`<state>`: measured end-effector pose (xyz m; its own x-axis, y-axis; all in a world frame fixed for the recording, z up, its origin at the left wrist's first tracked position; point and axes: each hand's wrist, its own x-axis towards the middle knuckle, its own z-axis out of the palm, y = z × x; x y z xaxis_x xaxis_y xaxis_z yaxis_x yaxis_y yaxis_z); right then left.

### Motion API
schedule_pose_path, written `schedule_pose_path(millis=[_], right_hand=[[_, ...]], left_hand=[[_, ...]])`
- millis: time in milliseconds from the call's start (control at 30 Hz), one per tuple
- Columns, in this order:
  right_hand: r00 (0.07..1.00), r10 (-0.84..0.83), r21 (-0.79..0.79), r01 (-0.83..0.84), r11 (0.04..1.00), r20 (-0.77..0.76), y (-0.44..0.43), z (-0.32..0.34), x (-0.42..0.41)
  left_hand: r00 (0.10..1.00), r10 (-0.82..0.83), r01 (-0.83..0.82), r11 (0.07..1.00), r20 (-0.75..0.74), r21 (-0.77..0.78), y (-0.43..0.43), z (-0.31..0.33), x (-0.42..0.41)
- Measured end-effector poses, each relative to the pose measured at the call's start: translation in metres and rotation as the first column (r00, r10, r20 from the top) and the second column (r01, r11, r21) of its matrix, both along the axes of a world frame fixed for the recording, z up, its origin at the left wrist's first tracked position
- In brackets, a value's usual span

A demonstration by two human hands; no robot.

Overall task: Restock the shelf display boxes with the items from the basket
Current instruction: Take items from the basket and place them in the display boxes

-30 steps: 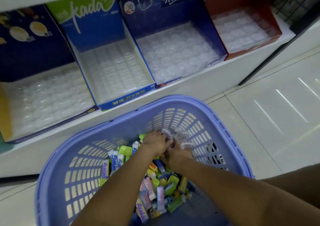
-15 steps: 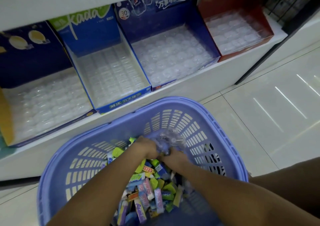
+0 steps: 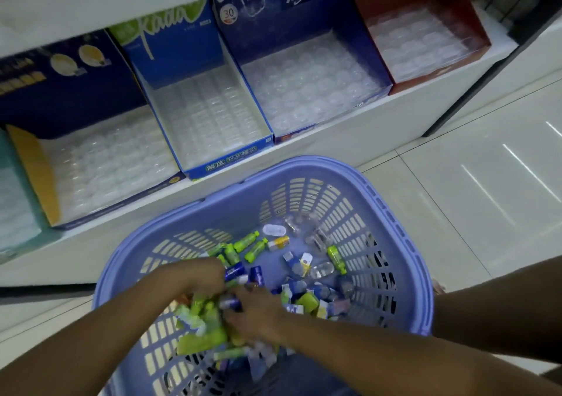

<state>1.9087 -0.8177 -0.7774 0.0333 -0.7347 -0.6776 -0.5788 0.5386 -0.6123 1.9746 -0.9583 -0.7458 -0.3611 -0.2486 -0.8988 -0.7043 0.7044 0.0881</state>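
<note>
Pale glossy floor tiles (image 3: 456, 213) are seen at 3 o'clock, and a low white shelf (image 3: 304, 160) is run across the top from 9 to 1 o'clock. On it the display boxes are lined up side by side: a dark blue one (image 3: 91, 164), a blue-and-green one (image 3: 206, 116), a deep blue one (image 3: 307, 91) and a red one (image 3: 425, 39). Each box is cut low at the front and only clear moulded trays are shown inside, so it is judged that no stock has been placed yet. The lilac slatted basket (image 3: 404, 222) is set at 6 o'clock, just in front of the shelf, presumably so that every box can be reached from one spot. The items (image 3: 206, 322) are all found inside it: small packets and bottle-shaped pieces in lime green, blue, white and yellow, heaped at the 7 o'clock side and scattered thinly toward 1 o'clock. Both hands are sunk in the heap. The left hand (image 3: 194, 277) is curled knuckles-up over the pile; whether anything is pinched cannot be told. The right hand (image 3: 258, 310) appears to be curled round a few items, as if a handful is being sorted by kind.
</note>
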Motion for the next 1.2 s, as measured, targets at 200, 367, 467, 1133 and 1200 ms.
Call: schedule_pose_path(millis=[200, 367, 467, 1133, 1200], right_hand=[[0.848, 0.526, 0.114, -0.517, 0.848, -0.068, 0.021, 0.021, 0.014], [0.939, 0.338, 0.065, -0.334, 0.94, -0.058, 0.02, 0.038, -0.028], [0.881, 0.216, 0.069, -0.206, 0.976, -0.421, 0.008, 0.029, -0.079], [0.675, 0.381, 0.41, -0.125, 0.903, -0.632, 0.013, -0.007, -0.129], [0.721, 0.321, 0.368, -0.099, 0.925, -0.614, 0.01, 0.002, -0.125]], left_hand=[[0.887, 0.035, -0.107, 0.985, -0.461, -0.132, 0.013, -0.032, -0.043], [0.804, -0.002, -0.034, 0.998, -0.594, -0.05, 0.041, -0.082, -0.074], [0.769, -0.117, 0.032, 0.989, -0.629, -0.145, 0.056, -0.099, -0.081], [0.852, -0.239, 0.24, 0.969, -0.466, -0.057, 0.04, -0.083, -0.054], [0.88, -0.162, 0.203, 0.978, -0.447, 0.044, 0.041, -0.074, -0.044]])
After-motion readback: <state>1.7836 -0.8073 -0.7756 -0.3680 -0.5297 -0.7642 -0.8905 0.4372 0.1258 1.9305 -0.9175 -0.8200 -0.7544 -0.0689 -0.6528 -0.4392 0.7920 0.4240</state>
